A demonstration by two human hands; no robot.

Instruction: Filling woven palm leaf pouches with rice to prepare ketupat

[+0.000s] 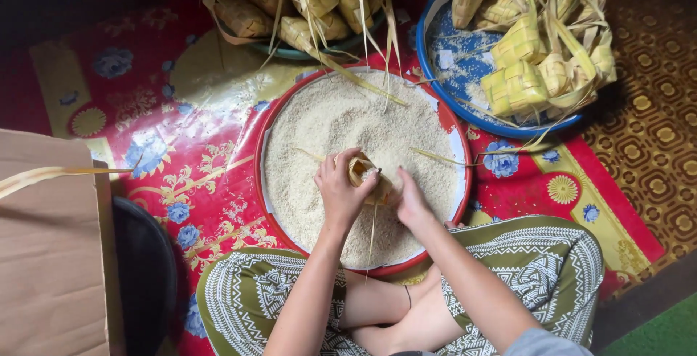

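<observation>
Left hand (341, 189) and right hand (410, 200) together over the rice tray (270, 127), fingers of both closed around a woven leaf pouch (367, 178). Far right, a blue bowl (435, 15) of pouches; far, another heap (305, 0).

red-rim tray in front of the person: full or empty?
Full. Red-rimmed tray holds rice nearly rim to rim; both hands, left hand and right hand, hold a woven leaf pouch over it.

three trays (443, 120), perhaps twenty woven pouches (517, 86)
</observation>
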